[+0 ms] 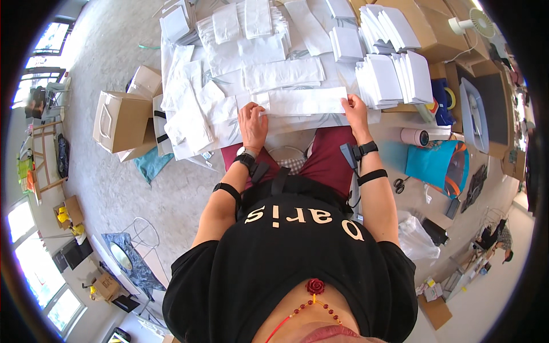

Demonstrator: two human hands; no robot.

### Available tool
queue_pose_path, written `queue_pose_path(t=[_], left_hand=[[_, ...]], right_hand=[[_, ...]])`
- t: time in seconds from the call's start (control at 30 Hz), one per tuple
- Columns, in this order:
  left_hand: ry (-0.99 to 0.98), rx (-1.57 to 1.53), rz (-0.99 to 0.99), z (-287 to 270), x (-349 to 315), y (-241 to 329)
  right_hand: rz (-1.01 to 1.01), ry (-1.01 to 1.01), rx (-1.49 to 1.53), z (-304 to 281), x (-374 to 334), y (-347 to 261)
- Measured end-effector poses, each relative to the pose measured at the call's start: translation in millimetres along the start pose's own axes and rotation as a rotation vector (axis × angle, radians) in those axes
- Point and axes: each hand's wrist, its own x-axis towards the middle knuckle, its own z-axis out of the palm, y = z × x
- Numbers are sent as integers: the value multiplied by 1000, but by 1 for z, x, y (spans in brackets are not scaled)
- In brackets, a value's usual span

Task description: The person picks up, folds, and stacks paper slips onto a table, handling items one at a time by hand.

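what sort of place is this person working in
Probably a workshop or packing room: stacks of flat white pieces crowd the covered table, cardboard boxes stand beside it, and the floor looks like bare concrete.

A long white strip [307, 102] lies flat, crosswise near the table's edge [320, 120].

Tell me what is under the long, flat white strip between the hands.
Along the near edge of the long, flat white strip, a white leaf-patterned tablecloth shows, probably running beneath it. Whatever the strip, left hand and right hand cover cannot be seen.
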Motion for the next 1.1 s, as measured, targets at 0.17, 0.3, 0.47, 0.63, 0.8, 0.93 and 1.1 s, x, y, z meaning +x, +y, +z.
queue_pose_path(t=[0.17, 0.3, 0.47, 0.63, 0.8, 0.93, 1.1], left_hand=[[-14, 21, 21, 0, -2, -1], [-25, 29, 44, 1, -3, 0], [-36, 49, 57, 0, -5, -2], [-25, 33, 56, 2, -4, 0], [-23, 36, 48, 2, -5, -1], [-20, 38, 52, 2, -4, 0], [-27, 37, 58, 2, -3, 2]], right_hand=[[10, 33, -34, 1, 2, 11], [-20, 67, -89, -1, 3, 19], [-40, 78, -126, 0, 7, 31], [-99, 102, -182, -1, 12, 42], [-113, 111, -223, 2, 12, 41], [-128, 122, -240, 2, 13, 41], [-158, 145, -287, 1, 11, 39]])
